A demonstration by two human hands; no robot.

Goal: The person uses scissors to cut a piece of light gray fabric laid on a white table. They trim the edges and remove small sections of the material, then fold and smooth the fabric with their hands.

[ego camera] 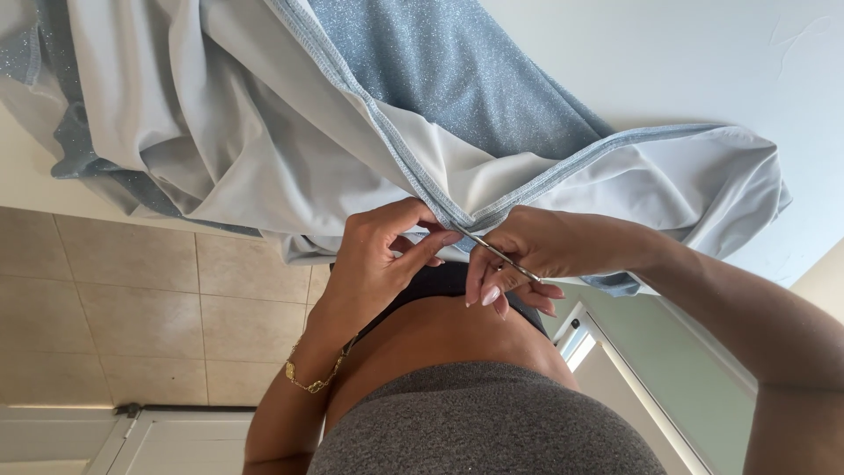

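Note:
A light blue glittery fabric [457, 70] with a pale lining [246, 132] is spread over a white table [703, 62] and hangs off its near edge. My left hand [374, 259], with a gold bracelet [309, 378] on its wrist, pinches the stitched blue hem [440, 204] where two edges meet. My right hand [545, 246] holds a thin metal tool [498, 254], with its tip at the hem, just beside my left fingertips. Both hands are close together in front of my waist.
Beige floor tiles [132, 299] show at the left, below the table edge. A white door or cabinet front [176, 440] lies at the bottom left. A pale green glass-like panel [668, 387] with a white frame runs along the lower right.

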